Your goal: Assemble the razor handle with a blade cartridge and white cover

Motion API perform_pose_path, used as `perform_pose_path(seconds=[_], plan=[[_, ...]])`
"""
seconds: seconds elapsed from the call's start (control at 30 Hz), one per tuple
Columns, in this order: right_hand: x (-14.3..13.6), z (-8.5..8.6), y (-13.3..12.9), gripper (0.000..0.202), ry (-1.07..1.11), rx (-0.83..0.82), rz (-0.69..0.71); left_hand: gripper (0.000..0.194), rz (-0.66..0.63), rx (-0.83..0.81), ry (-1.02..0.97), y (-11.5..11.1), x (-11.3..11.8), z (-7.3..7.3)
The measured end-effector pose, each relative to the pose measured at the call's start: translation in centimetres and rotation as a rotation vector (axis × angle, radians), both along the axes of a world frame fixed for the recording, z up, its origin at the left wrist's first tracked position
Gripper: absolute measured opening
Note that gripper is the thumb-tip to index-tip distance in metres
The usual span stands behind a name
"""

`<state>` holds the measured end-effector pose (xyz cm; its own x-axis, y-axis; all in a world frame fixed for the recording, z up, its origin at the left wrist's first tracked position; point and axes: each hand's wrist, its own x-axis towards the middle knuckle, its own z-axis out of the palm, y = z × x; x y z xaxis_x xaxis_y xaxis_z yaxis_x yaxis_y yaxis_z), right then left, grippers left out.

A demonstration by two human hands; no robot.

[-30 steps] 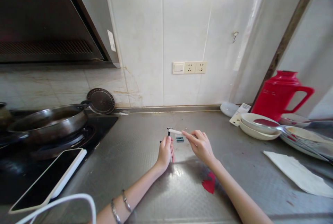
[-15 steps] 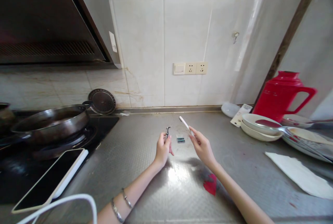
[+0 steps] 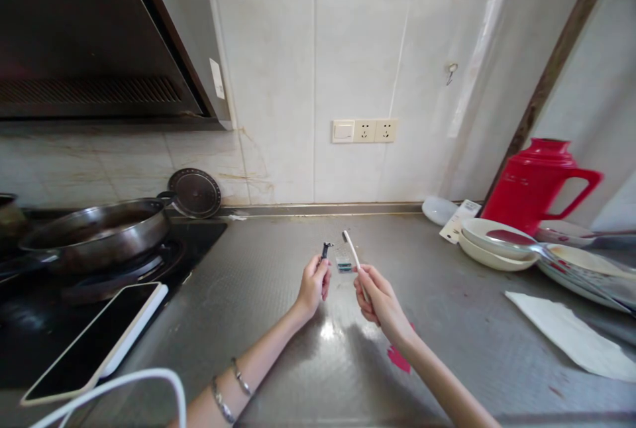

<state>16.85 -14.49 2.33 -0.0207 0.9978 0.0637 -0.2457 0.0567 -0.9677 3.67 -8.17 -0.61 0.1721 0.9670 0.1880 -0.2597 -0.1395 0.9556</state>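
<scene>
My left hand [image 3: 314,287], just left of the middle of the metal counter [image 3: 258,262], is closed on a small black tool [image 3: 325,250] with a short metallic head pointing up and right. Opposite it, my right hand [image 3: 380,299] grips a thin white toothbrush [image 3: 352,247], its dark bristles facing left towards the tool. The two held things do not touch. Between and beyond the hands a small clear packet with teal strips [image 3: 344,267] lies on the counter. A red scrap [image 3: 399,358] is partly hidden by my right forearm.
On the left are a pan [image 3: 99,236] on the black stove, a phone [image 3: 89,348] and a white cable [image 3: 163,377]. To the right stand a red thermos [image 3: 529,186], stacked bowls [image 3: 497,249] and a plate; a white paper [image 3: 566,332] lies nearer.
My right hand has moved slightly down and wrapped more fully round the toothbrush, which now stands steeper with its bristles turned left. The black tool has turned and shifted slightly right.
</scene>
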Motion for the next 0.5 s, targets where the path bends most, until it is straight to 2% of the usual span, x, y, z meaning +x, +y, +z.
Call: perform_pose_path(seconds=[0.23,0.4,0.5], plan=[[-1.9,0.0,-1.8,0.037,0.099,-0.036,0.06,0.037,-0.042,0.05,-0.043,-0.3,0.0,0.1],[-3.0,0.5,-1.4,0.036,0.157,-0.042,0.101,0.037,-0.071,0.054,-0.08,-0.4,0.1,0.0],[-3.0,0.6,-1.1,0.036,0.174,-0.042,0.1,0.038,-0.032,0.06,-0.054,-0.5,0.1,-0.2]])
